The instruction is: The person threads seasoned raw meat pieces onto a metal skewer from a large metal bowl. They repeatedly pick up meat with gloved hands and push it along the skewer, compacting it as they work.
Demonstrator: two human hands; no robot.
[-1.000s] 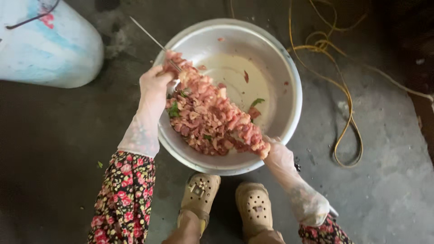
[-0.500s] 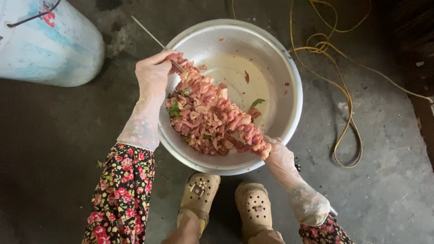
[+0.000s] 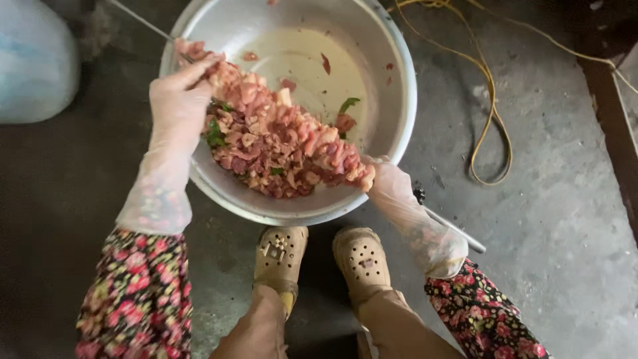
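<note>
Item: long metal skewer (image 3: 458, 233), packed with raw marinated meat pieces (image 3: 279, 143) and flecks of green herb. I hold it level over a wide metal basin (image 3: 399, 100) on the concrete floor (image 3: 558, 219), likely so drips and loose bits fall back in.

Left hand (image 3: 178, 106), in a clear plastic glove: fingers curled and pressed against the upper end of the meat, where the thin skewer tip pokes out.

Right hand (image 3: 392, 189), gloved likewise: closed around the skewer just below the meat, steadying the handle end.

Also in view: beige perforated clogs (image 3: 362, 259) touching the basin's near side, floral sleeves (image 3: 136, 299), yellow cord (image 3: 488, 113) looped beside the basin, pale blue sack (image 3: 33, 63) well apart.
</note>
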